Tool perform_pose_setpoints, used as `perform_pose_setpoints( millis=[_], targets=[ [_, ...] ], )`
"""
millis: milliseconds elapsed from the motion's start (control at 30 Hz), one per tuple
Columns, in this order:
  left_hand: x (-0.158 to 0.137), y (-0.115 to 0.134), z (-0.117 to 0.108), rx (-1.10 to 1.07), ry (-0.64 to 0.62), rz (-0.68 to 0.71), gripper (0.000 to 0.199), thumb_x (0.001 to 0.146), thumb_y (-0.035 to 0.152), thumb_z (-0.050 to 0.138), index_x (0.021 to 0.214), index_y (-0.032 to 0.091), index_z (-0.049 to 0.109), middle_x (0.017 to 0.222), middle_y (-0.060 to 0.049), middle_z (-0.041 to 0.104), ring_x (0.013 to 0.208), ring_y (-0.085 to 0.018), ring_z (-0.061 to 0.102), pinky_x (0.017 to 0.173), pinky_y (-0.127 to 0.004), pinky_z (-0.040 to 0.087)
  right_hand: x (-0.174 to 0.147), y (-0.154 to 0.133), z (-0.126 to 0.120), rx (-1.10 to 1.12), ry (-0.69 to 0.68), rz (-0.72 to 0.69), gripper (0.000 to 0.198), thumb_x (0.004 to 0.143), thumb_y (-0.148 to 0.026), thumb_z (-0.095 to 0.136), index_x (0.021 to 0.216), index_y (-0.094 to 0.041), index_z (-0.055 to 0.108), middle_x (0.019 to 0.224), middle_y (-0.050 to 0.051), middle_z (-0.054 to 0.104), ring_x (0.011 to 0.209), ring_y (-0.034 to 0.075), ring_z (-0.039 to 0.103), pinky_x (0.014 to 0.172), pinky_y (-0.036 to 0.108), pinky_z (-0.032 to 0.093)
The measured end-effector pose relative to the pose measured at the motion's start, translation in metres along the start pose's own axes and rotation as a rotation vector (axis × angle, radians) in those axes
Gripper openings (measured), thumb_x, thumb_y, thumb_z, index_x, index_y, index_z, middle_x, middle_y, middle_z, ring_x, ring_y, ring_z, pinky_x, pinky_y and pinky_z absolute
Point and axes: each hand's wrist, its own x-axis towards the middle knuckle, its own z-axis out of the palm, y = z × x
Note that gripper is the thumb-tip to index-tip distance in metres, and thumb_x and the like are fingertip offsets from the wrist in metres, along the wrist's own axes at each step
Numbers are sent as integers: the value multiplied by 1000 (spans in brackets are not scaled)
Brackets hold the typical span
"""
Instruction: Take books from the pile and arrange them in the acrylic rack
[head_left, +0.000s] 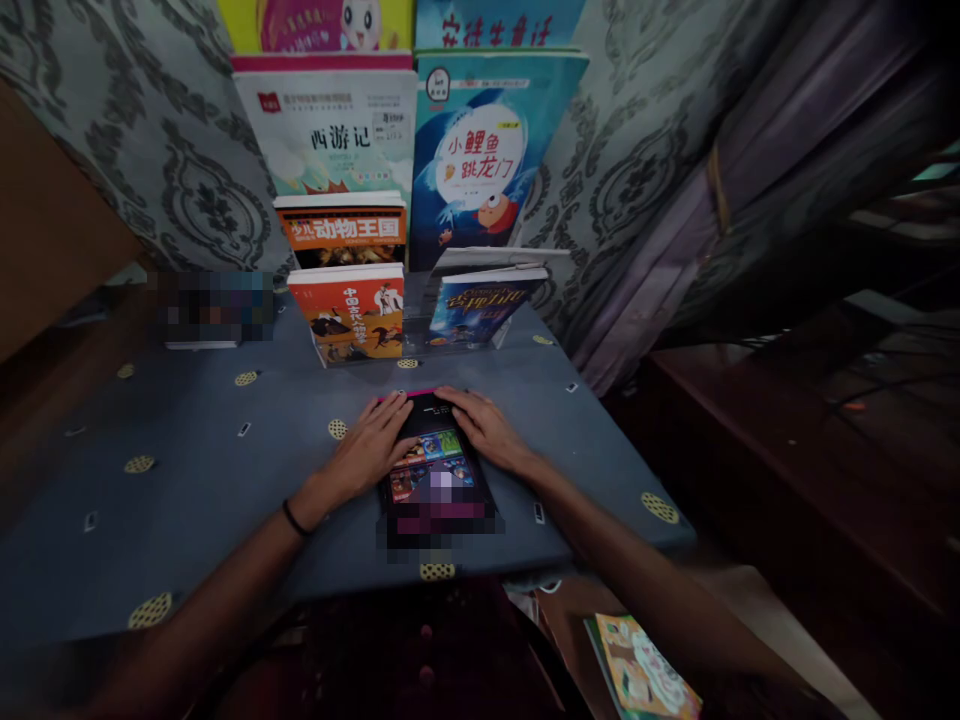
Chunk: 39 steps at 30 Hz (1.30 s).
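Table [247, 530] with dark book [442, 462] near its front edge

Behind your blue-grey table hangs a patterned curtain [637, 150], with a mauve drape [675, 290] gathered to its right. Books stand in tiers at the far side, covers toward you: a large white book [330, 125] at left, a teal book [465, 95] at right, and, lower down, an orange-red book [360, 320] and a small blue book [476, 310]. Below the table's right front, you have a yellow-covered book [637, 665].

Your left hand [367, 445] lies on the dark book's upper left, fingers extended and slightly parted, thumb on the cover. Your right hand [484, 425] lies at its upper right, fingers straight and flat. The dark book lies centred before you, its lower part pixelated. A black band [294, 519] circles your left wrist.
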Motion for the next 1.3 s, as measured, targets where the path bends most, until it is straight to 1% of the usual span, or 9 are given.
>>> perform_pose_setpoints(
  millis=[100,233,367,533,667,833,967,1133,1300],
  targets=[
    [1,-4,5,-14,-63,22,56,103,43,43,150,12,40,158,-19,42,149,-27,37,121,-49,33,1,3,-2,76,18,9,47,103,-31,31,145,-27,52,145,6,60,136,22,54,117,53,37],
    [5,-5,-3,-20,-127,44,58,104,46,40,151,12,38,159,-18,40,151,-26,33,122,-50,31,2,4,-6,233,42,8,50,104,-42,31,146,-23,50,141,8,63,134,21,56,116,47,41],
    [21,1,-8,-43,-189,113,59,104,48,37,153,14,36,161,-16,36,152,-26,29,123,-53,26,3,5,-8,344,64,27,54,105,-50,29,147,-22,48,140,8,64,132,21,58,116,46,41],
    [42,12,-6,-95,-226,201,52,106,42,33,151,17,39,161,-13,38,153,-22,27,125,-53,22,6,9,-9,568,77,76,62,100,-64,34,145,-25,51,147,9,58,135,24,55,118,48,40],
    [47,15,-4,-107,-227,231,48,107,37,31,149,17,41,161,-14,38,153,-21,28,125,-52,22,7,10,-13,707,64,125,63,96,-70,39,141,-30,56,149,6,56,136,26,55,121,51,35],
    [47,11,0,-108,-224,282,46,107,34,29,147,16,43,159,-14,42,151,-22,33,125,-53,22,8,13,-12,702,60,140,59,96,-70,41,139,-34,58,149,3,56,138,27,53,121,52,36],
    [46,11,2,-101,-212,318,47,107,34,29,148,16,42,157,-13,45,150,-22,35,125,-54,22,9,17,-9,694,64,125,60,96,-69,41,140,-32,57,150,4,56,138,27,52,120,54,37],
    [41,18,-2,-94,-225,375,47,108,36,28,150,20,42,157,-9,46,151,-19,33,125,-52,21,10,17,-9,700,66,129,60,96,-69,41,138,-31,58,146,6,58,134,27,56,119,53,39],
    [32,29,-6,-102,-244,429,47,108,37,27,149,22,44,157,-7,47,151,-19,34,125,-52,22,11,16,-9,692,71,121,63,96,-71,40,137,-27,60,144,8,60,133,27,57,118,53,40]
  ],
)
